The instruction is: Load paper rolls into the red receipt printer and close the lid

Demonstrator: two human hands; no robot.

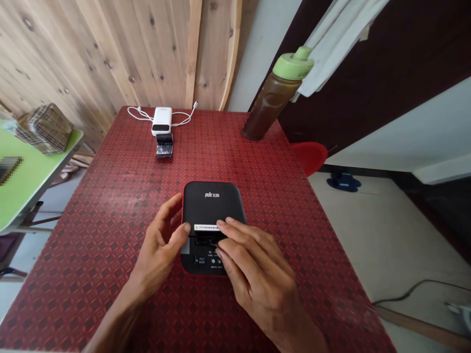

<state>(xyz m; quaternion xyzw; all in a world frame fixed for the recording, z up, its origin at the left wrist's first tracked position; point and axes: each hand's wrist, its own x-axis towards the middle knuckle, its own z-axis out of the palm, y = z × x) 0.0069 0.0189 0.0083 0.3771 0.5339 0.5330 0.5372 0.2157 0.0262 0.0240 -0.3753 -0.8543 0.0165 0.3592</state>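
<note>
A black receipt printer [211,203] with a red lower edge lies flat on the table. Its top has a white warning strip [205,227], a dark slot and small buttons below that. My left hand [162,242] holds the printer's left side, thumb on top near the slot and the other fingers along the edge. Over the right part of the slot is my right hand [257,264]. Its bent fingers and thumb grip the printer at the slot; the fingertips partly hide that spot.
The table [121,196] has a red patterned cover. Toward its far edge are a white power bank [162,117] with a cable, a roll of black tape [164,147] and a brown bottle [270,100] with a green cap. A green table [33,181] holding a plaid bag [46,128] stands left.
</note>
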